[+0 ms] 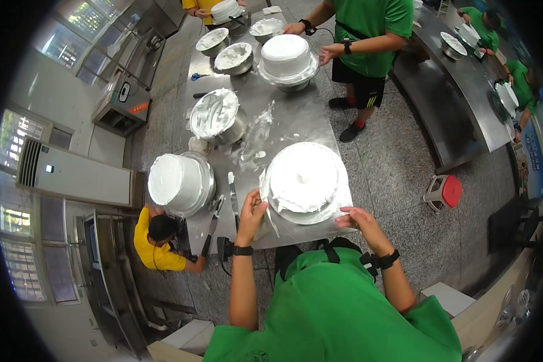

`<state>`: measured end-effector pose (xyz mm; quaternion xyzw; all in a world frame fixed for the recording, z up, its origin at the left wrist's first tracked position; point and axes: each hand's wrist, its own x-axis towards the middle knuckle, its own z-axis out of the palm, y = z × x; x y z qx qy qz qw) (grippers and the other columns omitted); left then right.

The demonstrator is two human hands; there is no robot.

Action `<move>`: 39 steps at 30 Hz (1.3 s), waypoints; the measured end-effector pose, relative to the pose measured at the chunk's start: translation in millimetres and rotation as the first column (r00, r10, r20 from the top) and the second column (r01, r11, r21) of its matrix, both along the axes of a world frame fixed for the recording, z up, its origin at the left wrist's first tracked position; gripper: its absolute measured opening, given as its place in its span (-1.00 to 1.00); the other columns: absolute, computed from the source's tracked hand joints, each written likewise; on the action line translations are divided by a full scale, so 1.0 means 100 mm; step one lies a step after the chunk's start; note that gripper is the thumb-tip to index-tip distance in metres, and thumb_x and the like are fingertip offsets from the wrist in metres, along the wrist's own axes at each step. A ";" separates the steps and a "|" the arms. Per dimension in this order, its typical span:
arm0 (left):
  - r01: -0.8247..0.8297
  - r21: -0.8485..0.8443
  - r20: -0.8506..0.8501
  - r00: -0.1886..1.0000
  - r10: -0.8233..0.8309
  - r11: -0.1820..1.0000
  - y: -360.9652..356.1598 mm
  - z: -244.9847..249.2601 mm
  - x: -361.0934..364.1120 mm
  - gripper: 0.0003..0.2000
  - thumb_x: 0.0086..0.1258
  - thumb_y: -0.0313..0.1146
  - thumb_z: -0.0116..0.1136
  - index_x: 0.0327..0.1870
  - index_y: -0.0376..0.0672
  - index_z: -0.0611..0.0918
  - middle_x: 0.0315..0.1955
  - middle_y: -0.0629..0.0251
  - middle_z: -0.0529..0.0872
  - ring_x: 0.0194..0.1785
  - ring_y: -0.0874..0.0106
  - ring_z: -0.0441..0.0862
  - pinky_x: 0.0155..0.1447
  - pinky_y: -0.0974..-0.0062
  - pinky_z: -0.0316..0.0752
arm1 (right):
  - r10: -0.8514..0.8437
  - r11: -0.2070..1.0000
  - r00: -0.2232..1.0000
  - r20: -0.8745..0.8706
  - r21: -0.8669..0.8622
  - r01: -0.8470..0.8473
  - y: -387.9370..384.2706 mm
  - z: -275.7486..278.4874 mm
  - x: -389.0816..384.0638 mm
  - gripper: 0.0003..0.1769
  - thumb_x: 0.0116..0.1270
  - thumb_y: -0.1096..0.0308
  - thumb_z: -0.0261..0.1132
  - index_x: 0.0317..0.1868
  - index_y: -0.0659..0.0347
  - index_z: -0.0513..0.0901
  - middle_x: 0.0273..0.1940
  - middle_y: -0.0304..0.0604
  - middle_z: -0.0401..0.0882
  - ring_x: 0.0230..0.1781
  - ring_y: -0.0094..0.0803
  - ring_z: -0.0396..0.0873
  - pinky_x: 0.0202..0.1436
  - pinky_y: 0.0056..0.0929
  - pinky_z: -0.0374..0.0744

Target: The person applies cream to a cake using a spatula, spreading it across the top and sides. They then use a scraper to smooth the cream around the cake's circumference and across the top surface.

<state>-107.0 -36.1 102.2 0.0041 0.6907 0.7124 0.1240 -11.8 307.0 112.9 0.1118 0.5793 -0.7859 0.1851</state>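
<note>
A round cake (304,175) coated in white cream stands in front of me on a round turntable (306,218) near the table's end. Its top carries a small swirl at the middle and looks uneven at the near edge. My left hand (251,216) is at the left of the turntable, its fingers closed on a thin whitish strip (269,212) that runs along the cake's left side. Fingers apart and holding nothing, my right hand (363,225) is by the turntable's lower right rim. A spatula (232,193) smeared with cream lies just left of my left hand.
Cream smears (256,142) mark the metal table. A bowl of cream (216,117) stands farther up, a second cake (176,181) at left beside a crouching person (160,238). Across stands a person in green (368,36) at another cake (285,55). A red stool (446,193) is on the floor.
</note>
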 end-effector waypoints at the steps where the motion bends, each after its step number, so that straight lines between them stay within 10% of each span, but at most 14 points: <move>1: 0.005 0.000 -0.005 1.000 -0.005 1.000 0.00 0.00 -0.01 -0.41 0.45 -0.27 0.23 0.41 -0.30 0.32 0.21 0.16 0.52 0.19 0.44 0.47 0.28 0.49 0.37 | -0.040 0.999 0.999 -0.011 0.032 0.040 0.03 -0.12 0.01 -0.54 0.59 0.18 -0.01 0.24 0.39 0.51 -0.03 0.03 0.71 -0.05 -0.32 0.68 0.17 -0.38 0.56; 7: 0.001 -0.302 -0.086 0.996 -0.028 0.953 0.08 -0.10 -0.01 -0.46 0.29 -0.18 0.40 0.28 -0.11 0.55 0.22 0.20 0.54 0.23 0.33 0.48 0.26 0.39 0.40 | 0.007 0.639 0.989 -0.147 0.761 0.109 0.17 -0.68 -0.03 -0.60 0.47 0.28 0.10 0.18 0.36 0.55 0.03 0.08 0.68 -0.01 -0.13 0.66 0.12 -0.27 0.57; 16: -0.087 -0.749 -0.363 0.883 -0.297 0.657 0.18 0.01 0.10 -0.48 0.24 -0.10 0.40 0.25 0.05 0.63 0.27 0.10 0.51 0.28 0.09 0.43 0.31 0.18 0.40 | 0.099 0.559 0.981 -0.166 0.825 0.084 0.10 -0.54 -0.11 -0.57 0.42 0.21 0.13 0.15 0.32 0.57 0.09 0.15 0.61 0.13 0.05 0.56 0.21 -0.15 0.50; 39: -0.152 -0.714 -0.479 0.818 -0.319 0.684 0.52 0.16 0.64 -0.58 0.22 -0.37 0.34 0.15 -0.04 0.66 0.11 0.14 0.58 0.08 0.12 0.54 0.13 0.25 0.50 | 0.133 0.475 0.988 -0.084 0.880 0.010 0.19 -0.90 -0.12 -0.55 0.42 0.18 0.14 0.17 0.31 0.56 0.11 0.17 0.60 0.13 0.08 0.56 0.21 -0.13 0.50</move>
